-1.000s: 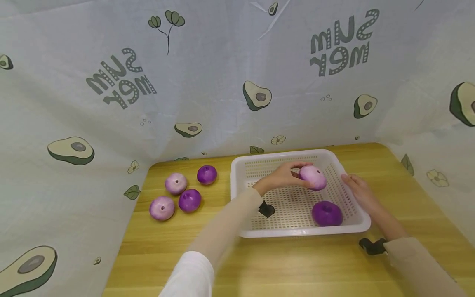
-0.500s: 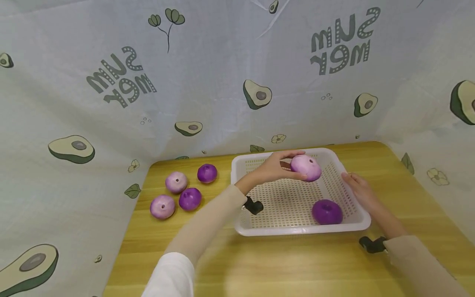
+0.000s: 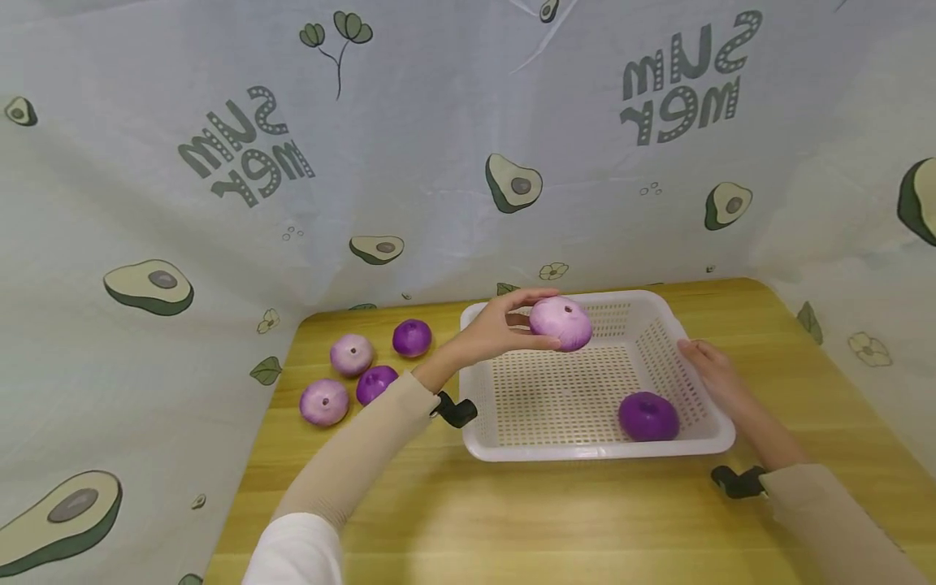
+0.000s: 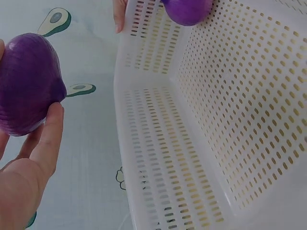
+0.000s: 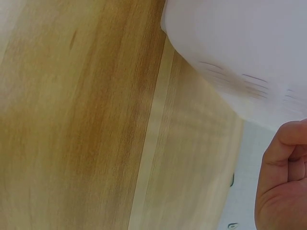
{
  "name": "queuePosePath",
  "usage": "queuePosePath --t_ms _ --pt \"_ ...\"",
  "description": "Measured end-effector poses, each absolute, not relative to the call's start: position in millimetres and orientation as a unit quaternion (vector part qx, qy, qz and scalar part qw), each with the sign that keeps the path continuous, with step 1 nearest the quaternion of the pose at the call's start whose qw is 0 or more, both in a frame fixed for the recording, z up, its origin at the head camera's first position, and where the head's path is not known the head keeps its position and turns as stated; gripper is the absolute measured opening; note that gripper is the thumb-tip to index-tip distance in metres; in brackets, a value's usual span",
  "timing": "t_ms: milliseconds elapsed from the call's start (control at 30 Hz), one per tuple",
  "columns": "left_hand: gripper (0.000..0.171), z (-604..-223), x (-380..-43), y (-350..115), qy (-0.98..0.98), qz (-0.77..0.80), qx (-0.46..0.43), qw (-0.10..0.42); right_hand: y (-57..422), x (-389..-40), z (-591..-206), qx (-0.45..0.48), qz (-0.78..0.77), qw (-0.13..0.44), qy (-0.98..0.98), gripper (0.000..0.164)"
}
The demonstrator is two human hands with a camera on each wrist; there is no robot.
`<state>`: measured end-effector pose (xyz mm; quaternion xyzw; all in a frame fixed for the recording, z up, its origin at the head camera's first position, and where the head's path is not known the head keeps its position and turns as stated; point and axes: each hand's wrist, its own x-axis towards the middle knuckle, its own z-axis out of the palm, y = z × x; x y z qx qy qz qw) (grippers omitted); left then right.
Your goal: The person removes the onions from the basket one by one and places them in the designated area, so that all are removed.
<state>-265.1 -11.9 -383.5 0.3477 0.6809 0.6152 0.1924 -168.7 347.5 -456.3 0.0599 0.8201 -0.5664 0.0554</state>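
Observation:
In the head view my left hand [image 3: 486, 331] holds a pale purple onion [image 3: 561, 323] between thumb and fingers, raised over the back left part of a white plastic basket [image 3: 600, 452]. Seen from the left wrist, the same onion [image 4: 29, 84] looks darker, and its pointed end faces the basket. My right hand [image 3: 711, 375] grips the basket's right rim, with its fingers bent at the edge in the right wrist view. A dark purple onion [image 3: 648, 417] lies inside, in the front right corner.
Left of the basket, two pale onions [image 3: 325, 402] and two dark purple ones [image 3: 412, 338] rest on the wooden table [image 3: 526, 520]. My left forearm partly covers one dark onion. A printed cloth [image 3: 424, 122] hangs behind the table and along its sides.
My left hand has carried the pale onion leftward and slightly up, from the basket's right half toward its back left. My right hand stays on the rim.

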Motion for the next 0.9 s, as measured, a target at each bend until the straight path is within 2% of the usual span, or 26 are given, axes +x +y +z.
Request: queuePosePath --t_ms 533,900 --pt "0.07 -386 -255 -79 0.684 0.645 0.286 0.183 347 -169 -455 0.06 -0.554 0.059 0.828 0.06" --pt "0.071 -408 -241 -131 0.695 0.658 0.251 0.145 346 -170 -454 0.077 -0.529 0.064 0.843 0.063"
